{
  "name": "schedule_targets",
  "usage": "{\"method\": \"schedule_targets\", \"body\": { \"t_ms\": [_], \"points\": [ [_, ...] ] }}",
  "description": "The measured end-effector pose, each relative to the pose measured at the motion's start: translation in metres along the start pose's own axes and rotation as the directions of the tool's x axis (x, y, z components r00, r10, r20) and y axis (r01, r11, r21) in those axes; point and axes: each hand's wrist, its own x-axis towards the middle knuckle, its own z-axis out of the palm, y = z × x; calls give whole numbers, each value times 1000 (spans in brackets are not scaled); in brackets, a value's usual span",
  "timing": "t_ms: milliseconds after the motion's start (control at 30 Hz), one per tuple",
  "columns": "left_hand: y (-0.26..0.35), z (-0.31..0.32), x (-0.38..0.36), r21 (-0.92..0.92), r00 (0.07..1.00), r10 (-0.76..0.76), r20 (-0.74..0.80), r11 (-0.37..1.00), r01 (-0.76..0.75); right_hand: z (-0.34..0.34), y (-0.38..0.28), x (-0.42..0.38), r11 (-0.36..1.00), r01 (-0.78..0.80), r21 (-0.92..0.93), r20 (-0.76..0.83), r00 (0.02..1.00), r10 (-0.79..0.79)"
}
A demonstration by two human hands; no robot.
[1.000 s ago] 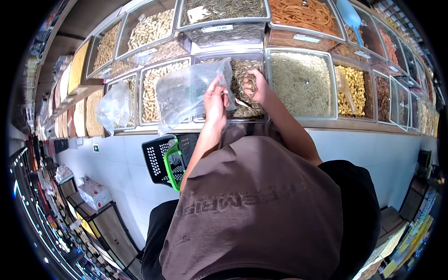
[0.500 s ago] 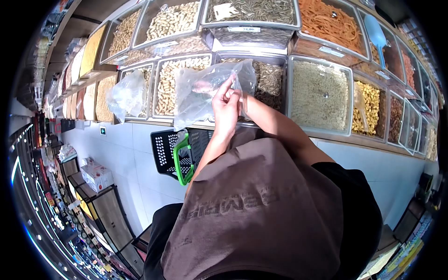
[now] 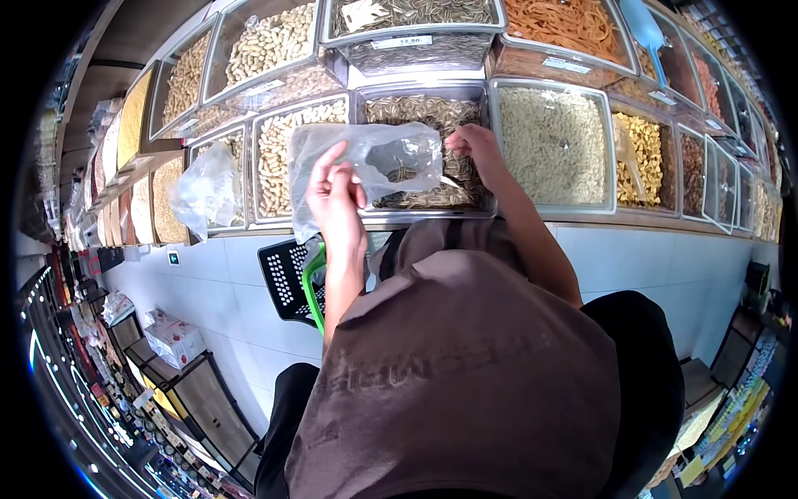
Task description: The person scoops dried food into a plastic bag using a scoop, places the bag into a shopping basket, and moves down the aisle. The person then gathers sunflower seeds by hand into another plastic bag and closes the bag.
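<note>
Shop floor: pale tiles (image 3: 224,287) lie below a table (image 3: 648,230) carrying clear bins in stepped rows; hours are read from the dark-seed bin, 12 pointing away from me.
Dark-seed bin (image 3: 428,215): straight in front of my body, with striped seeds (image 3: 440,198) in it.
Plastic bag (image 3: 378,150): clear and crinkled, over the bin's 9 o'clock half and reaching across the peanuts (image 3: 274,162); seeds show through it or inside it, I cannot tell which.
Left hand (image 3: 334,191): on the bag's 9 o'clock part, thumb and curled fingers pinching the film, index finger stretched towards 1 o'clock.
Right hand (image 3: 475,148): over the bin's 3 o'clock side, fingers bent, just beside the bag's edge; I cannot tell whether they hold anything.
Neighbours: pale seeds (image 3: 549,150) at 3 o'clock, orange strips (image 3: 557,29) between 1 and 2, green-handled basket (image 3: 287,283) between 7 and 8.
</note>
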Motion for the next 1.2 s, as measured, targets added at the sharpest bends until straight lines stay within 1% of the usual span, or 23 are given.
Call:
{"method": "schedule_targets", "body": {
  "t_ms": [67, 100, 133, 167, 233, 300, 333, 400, 500, 567, 600, 633, 733, 767, 833, 867, 900, 967, 1000, 1033, 1100, 1133, 1200],
  "points": [
    [13, -13, 4, 3, 999, 42, -19, 999, -42, -11, 26, 7, 958, 67, -280, -154, 981, -114],
    [21, -20, 6, 22, 997, 60, -46, 998, -59, -10, 31, 5, 959, 56, -276, -167, 980, -105],
    [26, -31, 11, 59, 990, 115, -77, 992, -111, -7, 36, 3, 834, 83, -545, -184, 959, -216],
    [31, -44, 16, 98, 979, 172, -108, 982, -161, -4, 41, 3, 635, 83, -768, -164, 933, -321],
    [44, -73, 25, 150, 956, 242, -168, 964, -218, -5, 53, 5, 605, 70, -793, -111, 960, -256],
    [56, -101, 31, 63, 947, 240, -214, 971, -231, 10, 59, 9, 333, -63, -941, -167, 941, -294],
    [58, -114, 32, 107, 939, 262, -222, 964, -244, 14, 57, 11, 301, -146, -942, -199, 968, -154],
    [60, -135, 32, 148, 933, 276, -231, 958, -247, 28, 56, 13, 266, -184, -946, -221, 968, -119],
    [59, -156, 34, 240, 949, 265, -172, 945, -220, 42, 49, 20, 184, -238, -954, -257, 962, -90],
    [59, -163, 39, 239, 956, 239, -170, 951, -195, 38, 54, 28, 271, -292, -917, -298, 954, 19],
    [61, -166, 41, 234, 957, 229, -178, 955, -185, 38, 56, 28, 198, -277, -940, -294, 953, -65],
    [63, -168, 45, 213, 960, 224, -166, 959, -187, 31, 65, 31, 187, -279, -942, -294, 954, -57],
    [75, -176, 53, 191, 966, 223, -131, 962, -196, 13, 73, 41, 302, -243, -922, -285, 953, -104],
    [80, -179, 56, 200, 969, 225, -99, 959, -202, 12, 72, 44, 297, -241, -924, -283, 953, -109],
    [89, -184, 60, 218, 969, 240, -55, 950, -223, 8, 69, 53, 375, -334, -865, -350, 936, 26],
    [93, -185, 62, 246, 972, 234, -17, 943, -223, 3, 68, 51, 551, -241, -799, -275, 961, 21],
    [96, -185, 65, 278, 975, 222, 26, 935, -220, 3, 67, 53, 559, -245, -793, -288, 958, 11],
    [102, -179, 71, 262, 970, 226, 89, 934, -242, -1, 67, 51, 730, -390, -560, -344, 912, 224],
    [104, -176, 73, 278, 967, 207, 148, 930, -242, 3, 65, 46, 687, -372, -624, -426, 899, 100],
    [104, -173, 77, 293, 959, 192, 207, 924, -248, 6, 65, 43, 691, -377, -616, -442, 892, 92],
    [101, -167, 86, 290, 933, 189, 305, 915, -280, 12, 62, 42, 789, -326, -521, -492, 870, 35],
    [100, -163, 89, 277, 920, 191, 342, 915, -293, 21, 53, 38, 795, -325, -513, -509, 860, 23],
    [97, -154, 93, 235, 895, 189, 405, 924, -302, 39, 27, 28, 802, -395, -449, -541, 834, 108]
  ]
}}
